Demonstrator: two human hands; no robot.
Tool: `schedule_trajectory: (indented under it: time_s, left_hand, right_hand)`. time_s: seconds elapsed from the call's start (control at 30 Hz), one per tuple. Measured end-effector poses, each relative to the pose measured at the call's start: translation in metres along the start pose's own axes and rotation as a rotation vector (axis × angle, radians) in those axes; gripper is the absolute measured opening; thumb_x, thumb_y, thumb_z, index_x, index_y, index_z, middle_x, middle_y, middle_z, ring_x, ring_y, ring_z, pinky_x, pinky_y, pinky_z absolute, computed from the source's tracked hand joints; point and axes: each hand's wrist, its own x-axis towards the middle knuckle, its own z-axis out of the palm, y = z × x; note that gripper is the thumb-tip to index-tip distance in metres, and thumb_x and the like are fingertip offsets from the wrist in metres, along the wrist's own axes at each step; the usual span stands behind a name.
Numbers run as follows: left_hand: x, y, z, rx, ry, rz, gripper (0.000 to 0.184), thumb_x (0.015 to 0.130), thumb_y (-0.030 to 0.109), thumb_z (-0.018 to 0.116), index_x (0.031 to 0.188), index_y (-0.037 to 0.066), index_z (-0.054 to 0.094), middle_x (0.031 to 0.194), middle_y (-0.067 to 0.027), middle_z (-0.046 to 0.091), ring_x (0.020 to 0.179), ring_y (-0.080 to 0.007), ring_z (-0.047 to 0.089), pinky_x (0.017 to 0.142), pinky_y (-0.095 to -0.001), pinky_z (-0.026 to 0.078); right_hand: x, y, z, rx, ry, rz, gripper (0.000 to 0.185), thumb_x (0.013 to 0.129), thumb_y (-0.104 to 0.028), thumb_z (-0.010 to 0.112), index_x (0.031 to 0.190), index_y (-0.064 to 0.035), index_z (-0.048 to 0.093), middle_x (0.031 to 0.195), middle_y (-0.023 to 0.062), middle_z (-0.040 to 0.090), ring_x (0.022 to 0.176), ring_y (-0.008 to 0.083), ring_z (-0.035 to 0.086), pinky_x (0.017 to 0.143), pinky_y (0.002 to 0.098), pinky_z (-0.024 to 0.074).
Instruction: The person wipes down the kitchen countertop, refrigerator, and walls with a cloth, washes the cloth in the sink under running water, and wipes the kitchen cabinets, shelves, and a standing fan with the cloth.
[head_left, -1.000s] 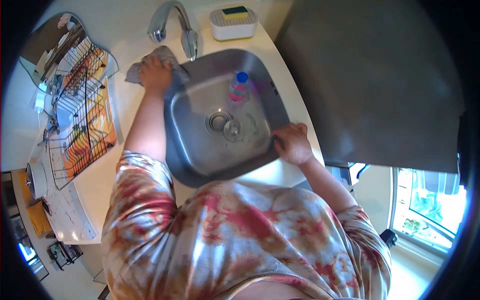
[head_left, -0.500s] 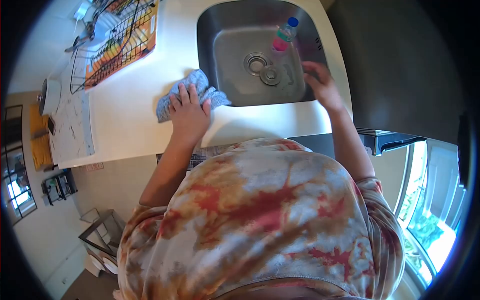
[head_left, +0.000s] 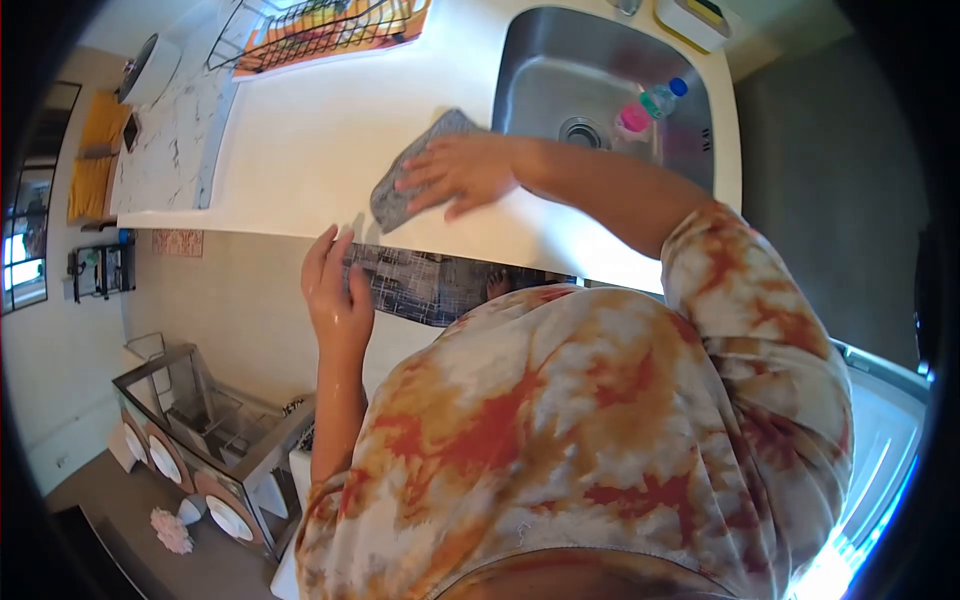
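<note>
A folded grey-blue cloth [head_left: 405,185] lies on the white counter, left of the sink. My right hand [head_left: 465,172] reaches across from the right and is over the cloth, fingers spread; whether it presses down is unclear. Just off the counter's front edge, my left hand [head_left: 337,288] is raised with fingers apart, holding nothing. Inside the steel sink [head_left: 545,95], a clear bottle [head_left: 650,108] with a blue cap and pink contents leans toward the right side. My right forearm covers the sink's near part.
A black wire rack [head_left: 330,32] stands on an orange patterned mat at the back left. Behind the sink sits a white and yellow holder [head_left: 692,22]. A dark mat [head_left: 430,285] lies on the floor below the counter. To the lower left is a glass-topped table [head_left: 190,410].
My left hand has come off the cloth and back past the counter edge. My right hand has moved from the sink leftward to the cloth, which now looks flatter. The view has shifted left.
</note>
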Motion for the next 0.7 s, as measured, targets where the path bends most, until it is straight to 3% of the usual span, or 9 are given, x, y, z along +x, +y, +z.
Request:
schedule_trajectory:
  time_s: [0.07, 0.17, 0.27, 0.33, 0.47, 0.57, 0.7]
  left_hand:
    - [-0.027, -0.006, -0.018, 0.007, 0.018, -0.046, 0.033, 0.078, -0.002, 0.051, 0.109, 0.001, 0.062, 0.119, -0.0186, 0.057, 0.114, -0.0369, 0.051, 0.099, -0.0447, 0.038]
    - [-0.065, -0.007, -0.035, 0.077, 0.012, -0.097, 0.03, 0.077, -0.005, 0.051, 0.101, 0.005, 0.065, 0.113, -0.0133, 0.061, 0.113, -0.0354, 0.052, 0.1, -0.0474, 0.037]
    - [-0.095, -0.002, -0.044, 0.137, 0.026, -0.065, 0.03, 0.075, -0.007, 0.05, 0.095, 0.008, 0.066, 0.108, -0.0085, 0.063, 0.113, -0.0343, 0.053, 0.102, -0.0507, 0.035]
    - [-0.105, 0.0, -0.042, 0.105, 0.058, -0.062, 0.03, 0.073, -0.008, 0.049, 0.091, 0.01, 0.065, 0.104, -0.0066, 0.064, 0.113, -0.0331, 0.053, 0.103, -0.0533, 0.033]
    - [-0.1, 0.005, -0.034, 0.07, 0.042, -0.03, 0.031, 0.072, -0.007, 0.048, 0.091, 0.011, 0.066, 0.103, -0.0065, 0.064, 0.113, -0.033, 0.054, 0.102, -0.0531, 0.033]
    - [-0.08, 0.006, -0.025, 0.021, 0.0, 0.041, 0.031, 0.072, -0.007, 0.048, 0.091, 0.011, 0.066, 0.102, -0.0065, 0.064, 0.112, -0.0332, 0.054, 0.102, -0.0531, 0.033]
    - [-0.037, 0.01, -0.001, -0.078, -0.053, 0.215, 0.031, 0.072, -0.007, 0.049, 0.092, 0.01, 0.065, 0.102, -0.0069, 0.063, 0.111, -0.0342, 0.053, 0.102, -0.0515, 0.034]
  right_hand:
    - [0.003, 0.043, -0.001, -0.058, 0.046, 0.025, 0.046, 0.095, -0.039, 0.046, 0.138, -0.0207, 0.047, 0.15, 0.0066, 0.033, 0.136, 0.0286, 0.033, 0.11, 0.0467, 0.0241]
    - [0.017, 0.088, 0.0, -0.082, 0.074, 0.412, 0.044, 0.1, -0.031, 0.038, 0.143, -0.0199, 0.038, 0.153, 0.0048, 0.025, 0.142, 0.0235, 0.022, 0.114, 0.0444, 0.0188]
    - [0.064, 0.103, 0.002, -0.097, 0.118, 0.594, 0.047, 0.101, -0.034, 0.032, 0.144, -0.0164, 0.034, 0.153, 0.0069, 0.026, 0.142, 0.024, 0.02, 0.115, 0.0418, 0.0181]
    - [0.106, 0.112, 0.026, -0.252, 0.163, 0.526, 0.048, 0.098, -0.033, 0.029, 0.139, -0.0116, 0.042, 0.15, 0.0101, 0.031, 0.14, 0.0253, 0.027, 0.114, 0.0411, 0.0229]
    - [0.157, 0.013, 0.027, -0.014, 0.144, 0.472, 0.046, 0.092, -0.026, 0.04, 0.133, -0.0061, 0.047, 0.147, 0.0159, 0.034, 0.137, 0.0319, 0.03, 0.112, 0.044, 0.0258]
    - [0.132, -0.059, 0.041, 0.042, 0.185, 0.46, 0.049, 0.092, -0.028, 0.041, 0.137, -0.0109, 0.045, 0.15, 0.0156, 0.03, 0.14, 0.0296, 0.026, 0.114, 0.0449, 0.0199]
    - [0.042, -0.103, 0.045, 0.078, 0.221, 0.444, 0.047, 0.093, -0.028, 0.042, 0.137, -0.013, 0.045, 0.151, 0.0094, 0.03, 0.141, 0.025, 0.025, 0.115, 0.0437, 0.0172]
